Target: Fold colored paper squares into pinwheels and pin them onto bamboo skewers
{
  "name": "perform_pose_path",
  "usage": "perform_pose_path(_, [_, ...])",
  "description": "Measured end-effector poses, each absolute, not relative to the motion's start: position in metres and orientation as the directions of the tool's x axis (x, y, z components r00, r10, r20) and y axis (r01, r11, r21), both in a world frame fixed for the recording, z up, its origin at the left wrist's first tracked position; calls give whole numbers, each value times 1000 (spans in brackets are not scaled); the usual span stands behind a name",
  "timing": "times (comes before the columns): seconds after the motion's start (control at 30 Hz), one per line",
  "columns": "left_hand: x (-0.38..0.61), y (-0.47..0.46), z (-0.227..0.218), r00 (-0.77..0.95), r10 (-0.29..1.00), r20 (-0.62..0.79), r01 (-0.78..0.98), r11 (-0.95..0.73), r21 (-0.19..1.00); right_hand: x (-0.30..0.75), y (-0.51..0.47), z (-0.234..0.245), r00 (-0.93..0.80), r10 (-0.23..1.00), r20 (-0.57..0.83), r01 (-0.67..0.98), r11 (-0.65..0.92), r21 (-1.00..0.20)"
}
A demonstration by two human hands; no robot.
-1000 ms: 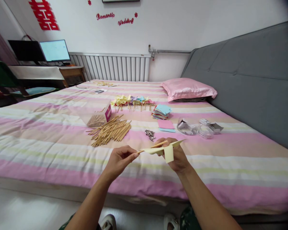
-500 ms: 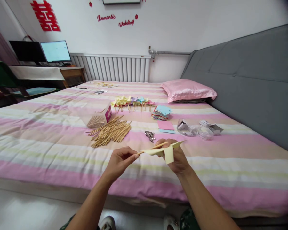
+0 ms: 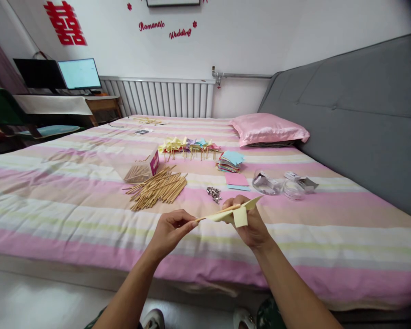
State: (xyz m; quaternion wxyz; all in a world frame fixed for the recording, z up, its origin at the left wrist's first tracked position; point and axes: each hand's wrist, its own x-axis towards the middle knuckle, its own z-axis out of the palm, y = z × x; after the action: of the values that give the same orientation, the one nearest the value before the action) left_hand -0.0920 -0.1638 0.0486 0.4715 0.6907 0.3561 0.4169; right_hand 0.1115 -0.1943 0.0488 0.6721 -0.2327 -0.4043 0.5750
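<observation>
Between thumb and fingers my left hand pinches the near end of a thin wooden stick. My right hand is closed around a pale yellow paper pinwheel, whose folded blades stick out to both sides. The stick's far end reaches the pinwheel near its middle; whether the two are joined is hidden by paper and fingers. Just beyond my hands lies a small heap of metal pins or clips, too small to tell which. A pile of wooden sticks lies left of it.
A clear box holding sticks stands behind the pile. Finished paper pinwheels lie in a row farther back. Stacked coloured paper, a pink sheet and clear plastic containers lie to the right on the striped bed.
The pinwheel has tilted slightly in my right hand, and the stick's far end now sits against its middle. My left hand has hardly moved.
</observation>
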Motion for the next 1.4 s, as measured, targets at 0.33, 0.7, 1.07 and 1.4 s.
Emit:
perform_pose_path(0.33, [-87,-165,46,413,896,163,127,-234,964,109,-190,45,170,947,272,-539,321,-779])
perform_pose_path(0.7, [-73,-169,38,489,868,-83,151,9,989,105,-176,40,378,922,83,-523,286,-803])
perform_pose_path(1.07, [-75,-164,36,435,890,-137,127,90,988,109,-175,41,375,927,12,-485,207,-849])
perform_pose_path(1.4, [-78,-165,39,441,887,-135,132,84,988,111,-172,37,438,899,22,-417,224,-881])
